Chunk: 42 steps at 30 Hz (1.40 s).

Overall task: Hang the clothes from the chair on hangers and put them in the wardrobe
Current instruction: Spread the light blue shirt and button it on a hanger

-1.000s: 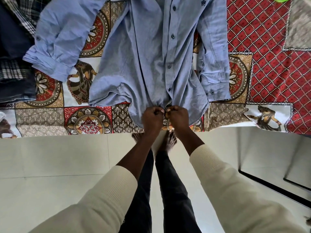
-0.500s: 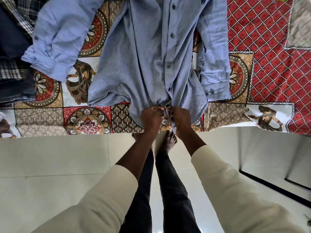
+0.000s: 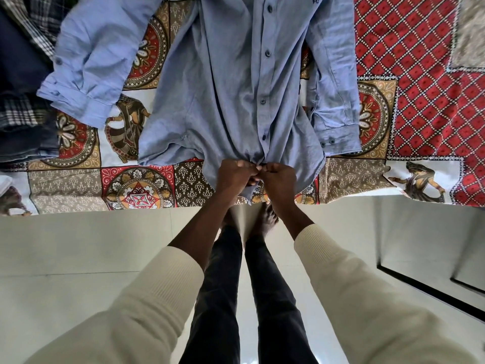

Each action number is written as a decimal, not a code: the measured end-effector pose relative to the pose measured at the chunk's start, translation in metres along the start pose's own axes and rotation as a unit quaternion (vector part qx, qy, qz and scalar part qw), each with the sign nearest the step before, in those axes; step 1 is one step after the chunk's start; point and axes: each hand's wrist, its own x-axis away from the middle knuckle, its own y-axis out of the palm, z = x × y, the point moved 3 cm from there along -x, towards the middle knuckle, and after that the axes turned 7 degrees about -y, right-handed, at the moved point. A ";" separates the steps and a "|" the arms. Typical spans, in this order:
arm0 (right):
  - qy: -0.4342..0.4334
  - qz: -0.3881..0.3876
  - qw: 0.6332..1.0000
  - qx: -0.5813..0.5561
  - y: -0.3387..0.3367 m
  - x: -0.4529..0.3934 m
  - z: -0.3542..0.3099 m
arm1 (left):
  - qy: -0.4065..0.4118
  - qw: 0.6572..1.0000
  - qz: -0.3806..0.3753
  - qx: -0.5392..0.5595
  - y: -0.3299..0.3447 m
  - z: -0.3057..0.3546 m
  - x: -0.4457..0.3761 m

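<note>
A light blue button-up shirt (image 3: 231, 82) lies spread face up on a patterned bedspread (image 3: 141, 190), its hem toward me and both sleeves laid out to the sides. My left hand (image 3: 233, 177) and my right hand (image 3: 279, 179) meet at the bottom of the button placket. Each hand pinches the shirt's front edge there, fingers curled, knuckles almost touching. The lowest button is hidden under my fingers. No hanger or wardrobe shows.
Dark and plaid clothes (image 3: 21, 95) are piled at the left on the bed. A red diamond-patterned cloth (image 3: 420, 82) covers the bed's right side. Pale tiled floor (image 3: 78, 258) lies below, with my bare feet at the bed's edge and a dark-framed panel (image 3: 430, 287) at lower right.
Both hands stay at the hem and have shifted only slightly, working the fabric between the fingers. The shirt lies as before.
</note>
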 end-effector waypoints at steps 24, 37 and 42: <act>0.079 -0.118 0.988 -0.063 -0.010 -0.026 0.002 | -0.008 0.995 -0.031 0.095 0.000 -0.004 -0.003; -0.166 -0.036 0.951 0.258 -0.048 -0.054 -0.074 | 0.186 0.910 0.228 -0.292 -0.043 0.070 0.007; -0.226 -0.015 0.933 0.280 -0.068 -0.136 -0.186 | 0.336 0.849 0.253 -0.319 -0.063 0.194 -0.030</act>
